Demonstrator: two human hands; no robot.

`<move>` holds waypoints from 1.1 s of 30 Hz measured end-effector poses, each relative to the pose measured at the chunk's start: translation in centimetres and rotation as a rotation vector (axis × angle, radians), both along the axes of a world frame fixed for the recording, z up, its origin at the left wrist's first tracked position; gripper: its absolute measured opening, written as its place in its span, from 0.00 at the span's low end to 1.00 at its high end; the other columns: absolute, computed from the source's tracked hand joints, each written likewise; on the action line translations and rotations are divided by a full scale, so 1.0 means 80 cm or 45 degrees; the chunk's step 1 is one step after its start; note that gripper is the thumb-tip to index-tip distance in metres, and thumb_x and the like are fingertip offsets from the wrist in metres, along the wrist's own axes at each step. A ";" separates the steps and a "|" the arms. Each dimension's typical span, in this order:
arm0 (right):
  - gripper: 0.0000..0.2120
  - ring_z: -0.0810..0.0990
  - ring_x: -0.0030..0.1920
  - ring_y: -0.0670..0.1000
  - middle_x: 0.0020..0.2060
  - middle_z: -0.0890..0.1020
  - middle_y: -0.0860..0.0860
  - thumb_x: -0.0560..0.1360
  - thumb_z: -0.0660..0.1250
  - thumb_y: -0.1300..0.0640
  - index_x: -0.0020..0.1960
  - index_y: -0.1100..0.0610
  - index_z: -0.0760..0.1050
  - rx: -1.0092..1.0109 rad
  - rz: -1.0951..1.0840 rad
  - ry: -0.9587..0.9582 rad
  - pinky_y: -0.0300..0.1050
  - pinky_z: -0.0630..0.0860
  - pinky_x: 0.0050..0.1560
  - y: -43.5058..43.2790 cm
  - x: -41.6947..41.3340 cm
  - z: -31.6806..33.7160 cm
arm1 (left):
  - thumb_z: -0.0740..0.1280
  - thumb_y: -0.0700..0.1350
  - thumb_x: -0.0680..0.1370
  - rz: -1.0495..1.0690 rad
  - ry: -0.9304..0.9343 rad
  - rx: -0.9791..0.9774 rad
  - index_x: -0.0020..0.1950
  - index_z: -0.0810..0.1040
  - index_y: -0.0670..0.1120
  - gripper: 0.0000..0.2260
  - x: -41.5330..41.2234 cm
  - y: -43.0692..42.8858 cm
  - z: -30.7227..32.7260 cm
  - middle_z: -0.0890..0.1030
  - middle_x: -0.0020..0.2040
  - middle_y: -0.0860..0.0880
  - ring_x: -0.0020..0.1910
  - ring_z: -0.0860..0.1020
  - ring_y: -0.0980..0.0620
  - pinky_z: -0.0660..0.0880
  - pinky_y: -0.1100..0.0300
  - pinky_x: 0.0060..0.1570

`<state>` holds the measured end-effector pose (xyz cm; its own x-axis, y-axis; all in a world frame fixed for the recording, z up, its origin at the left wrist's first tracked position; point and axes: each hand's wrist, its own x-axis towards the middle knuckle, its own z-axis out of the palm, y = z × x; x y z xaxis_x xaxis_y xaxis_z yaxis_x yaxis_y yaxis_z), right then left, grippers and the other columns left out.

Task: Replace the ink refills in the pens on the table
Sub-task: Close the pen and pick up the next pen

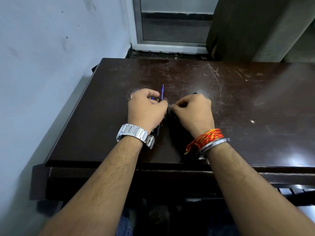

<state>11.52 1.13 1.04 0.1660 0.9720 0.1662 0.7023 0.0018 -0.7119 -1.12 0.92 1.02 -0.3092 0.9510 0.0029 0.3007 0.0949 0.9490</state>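
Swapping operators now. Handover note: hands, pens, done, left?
Left hand: curled shut on dark pens, with a blue refill sticking up past its fingers.
Right hand: pinched shut on a small dark part at the spot where the hands meet; what it is cannot be told.
Both hands rest on the table at mid-front.
Done: cannot tell how many pens are refilled.
Left: seat the blue refill, close the pen, do the rest.

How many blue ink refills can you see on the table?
2. One blue refill sticks up past the left hand; a second blue tip peeks out under that hand's fingers. More may be hidden beneath both hands.
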 end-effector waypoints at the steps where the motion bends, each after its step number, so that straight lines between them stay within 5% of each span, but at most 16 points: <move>1: 0.08 0.83 0.41 0.49 0.33 0.85 0.49 0.72 0.70 0.54 0.38 0.56 0.85 0.038 -0.035 0.041 0.37 0.75 0.44 0.000 -0.001 0.001 | 0.69 0.43 0.64 -0.002 -0.001 0.003 0.47 0.81 0.49 0.12 0.000 0.000 0.000 0.84 0.31 0.49 0.35 0.85 0.50 0.83 0.49 0.44; 3: 0.10 0.82 0.34 0.45 0.28 0.82 0.46 0.72 0.70 0.50 0.35 0.53 0.83 0.067 -0.094 0.179 0.37 0.74 0.39 0.003 -0.002 0.002 | 0.69 0.42 0.65 -0.010 -0.006 0.007 0.47 0.81 0.49 0.12 0.001 -0.002 0.001 0.84 0.31 0.49 0.34 0.84 0.51 0.83 0.51 0.43; 8: 0.18 0.80 0.29 0.52 0.27 0.82 0.54 0.68 0.70 0.41 0.34 0.56 0.83 -0.112 -0.028 0.701 0.53 0.81 0.37 0.010 -0.006 0.000 | 0.71 0.43 0.66 -0.045 0.079 0.062 0.47 0.82 0.53 0.10 0.005 -0.005 0.003 0.84 0.31 0.52 0.31 0.82 0.59 0.77 0.63 0.35; 12: 0.09 0.74 0.22 0.42 0.21 0.78 0.46 0.68 0.74 0.52 0.30 0.52 0.83 -0.138 0.131 0.839 0.37 0.71 0.26 0.007 -0.007 -0.002 | 0.71 0.42 0.67 -0.117 0.099 0.116 0.48 0.82 0.49 0.10 0.009 -0.008 0.003 0.83 0.30 0.52 0.29 0.80 0.61 0.76 0.66 0.33; 20: 0.09 0.76 0.26 0.46 0.31 0.82 0.53 0.78 0.68 0.60 0.40 0.58 0.77 0.086 -0.096 1.331 0.40 0.74 0.26 0.017 0.004 0.008 | 0.69 0.48 0.64 -0.241 0.087 0.005 0.43 0.79 0.51 0.09 0.013 -0.009 0.003 0.84 0.32 0.48 0.31 0.84 0.49 0.82 0.50 0.37; 22: 0.08 0.76 0.25 0.46 0.30 0.82 0.53 0.80 0.67 0.61 0.41 0.58 0.76 0.190 -0.155 1.456 0.38 0.74 0.25 0.020 0.012 0.012 | 0.67 0.49 0.66 -0.218 0.136 -0.033 0.40 0.79 0.50 0.05 0.012 -0.008 0.004 0.84 0.31 0.49 0.28 0.82 0.50 0.79 0.56 0.32; 27: 0.08 0.75 0.26 0.45 0.30 0.81 0.53 0.79 0.68 0.62 0.41 0.60 0.77 0.174 -0.138 1.367 0.38 0.74 0.27 0.019 0.016 0.009 | 0.65 0.48 0.70 -0.059 0.223 0.036 0.34 0.81 0.49 0.07 0.004 -0.005 0.008 0.82 0.28 0.53 0.27 0.78 0.61 0.67 0.73 0.23; 33: 0.08 0.77 0.27 0.46 0.29 0.82 0.52 0.76 0.71 0.61 0.41 0.64 0.81 0.085 -0.007 1.202 0.40 0.79 0.31 0.014 0.006 0.001 | 0.73 0.54 0.69 -0.154 0.251 0.177 0.35 0.83 0.50 0.09 0.012 -0.008 0.007 0.79 0.26 0.55 0.26 0.74 0.62 0.65 0.73 0.25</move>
<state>11.97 2.29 1.12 0.2648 0.9642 0.0159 -0.1642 0.0614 -0.9845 -0.17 0.26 1.57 -0.1735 0.9673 0.1852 0.4822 -0.0805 0.8723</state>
